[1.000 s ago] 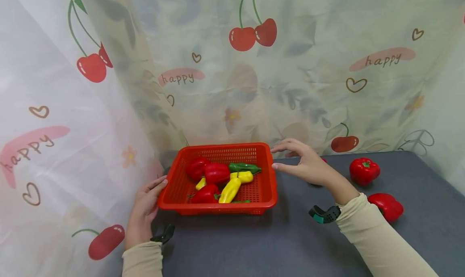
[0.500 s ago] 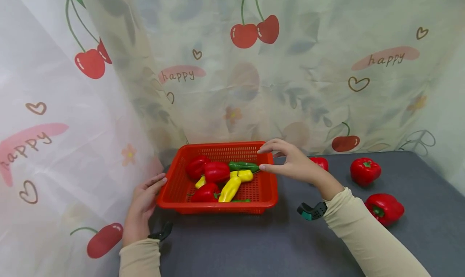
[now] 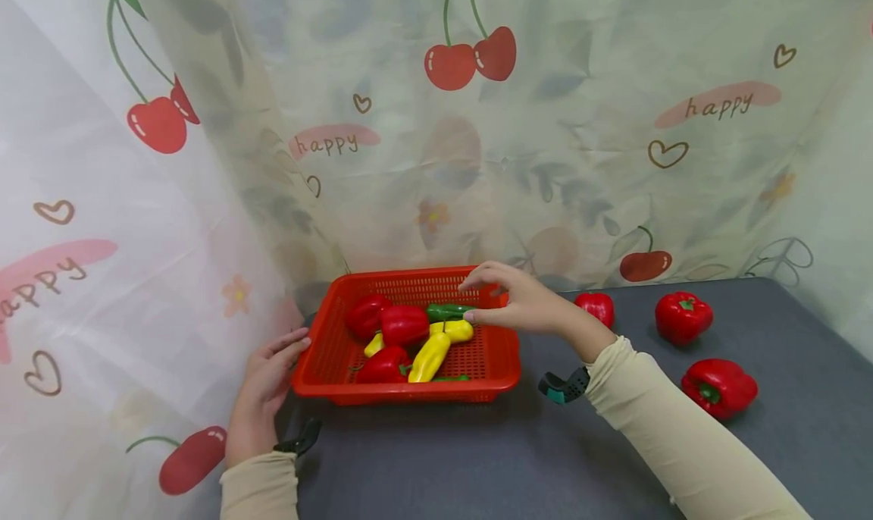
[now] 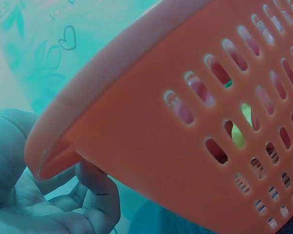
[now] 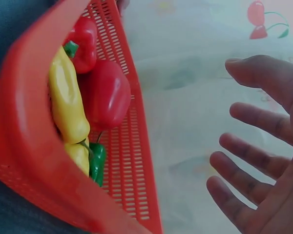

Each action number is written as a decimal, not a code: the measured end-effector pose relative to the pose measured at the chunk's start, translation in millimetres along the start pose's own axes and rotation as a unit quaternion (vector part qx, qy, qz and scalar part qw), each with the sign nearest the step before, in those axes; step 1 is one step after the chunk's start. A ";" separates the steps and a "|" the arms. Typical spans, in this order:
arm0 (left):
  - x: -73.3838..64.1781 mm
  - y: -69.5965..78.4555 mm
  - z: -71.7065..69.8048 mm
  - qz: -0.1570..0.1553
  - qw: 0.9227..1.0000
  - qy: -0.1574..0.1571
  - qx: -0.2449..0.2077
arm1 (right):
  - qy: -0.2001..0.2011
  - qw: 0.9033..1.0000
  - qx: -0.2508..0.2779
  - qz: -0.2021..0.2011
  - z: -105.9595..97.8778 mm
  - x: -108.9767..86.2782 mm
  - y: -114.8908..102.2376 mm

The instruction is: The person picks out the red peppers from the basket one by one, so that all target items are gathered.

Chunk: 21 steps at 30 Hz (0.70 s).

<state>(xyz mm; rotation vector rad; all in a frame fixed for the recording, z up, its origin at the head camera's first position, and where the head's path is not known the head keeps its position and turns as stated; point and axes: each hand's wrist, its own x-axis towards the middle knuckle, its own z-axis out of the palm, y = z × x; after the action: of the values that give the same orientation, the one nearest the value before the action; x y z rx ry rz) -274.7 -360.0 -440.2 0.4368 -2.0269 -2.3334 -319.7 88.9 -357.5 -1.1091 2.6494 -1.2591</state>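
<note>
A red plastic basket [image 3: 409,393] stands on the dark table, holding red bell peppers [image 3: 405,326], yellow peppers [image 3: 430,358] and a green pepper [image 3: 446,312]. At its left end my left hand [image 3: 264,387] holds the rim; the left wrist view shows curled fingers [image 4: 98,187] under the rim of the basket [image 4: 132,126]. Over the basket's right end hovers my right hand [image 3: 521,302], thumb and fingers spread, nothing between them. From the right wrist, the spread hand [image 5: 268,161] appears apart from the basket [image 5: 24,112], with a yellow pepper [image 5: 68,97] inside.
Right of the basket, outside it, three more red bell peppers lie on the table: one beside my right forearm [image 3: 596,308], one farther right [image 3: 683,317], one nearer the front [image 3: 719,388]. A patterned curtain [image 3: 505,171] closes off the back and left.
My right hand has moved left, from beside the basket's right rim to above its inside, uncovering a red bell pepper behind the wrist. The left hand stays at the left rim.
</note>
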 end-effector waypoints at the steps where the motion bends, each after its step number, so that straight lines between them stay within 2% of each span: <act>1: 0.2 0.0 -0.3 0.000 1.000 0.000 -0.002 | -0.002 1.000 0.004 0.000 0.3 3.6 0.2; 11: -1.2 -3.3 -2.5 0.002 1.000 -0.006 -0.024 | -0.037 0.999 0.019 0.010 6.2 39.6 3.3; 21: -0.3 -3.2 2.0 0.001 0.999 -0.014 -0.032 | -0.079 0.996 0.023 0.023 26.8 68.9 10.1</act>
<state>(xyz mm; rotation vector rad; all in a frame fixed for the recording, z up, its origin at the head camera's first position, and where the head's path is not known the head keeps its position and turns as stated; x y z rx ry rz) -274.2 -357.5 -443.1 0.4016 -1.9559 -2.4086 -369.7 33.7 -363.3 -1.0867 2.5024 -1.1661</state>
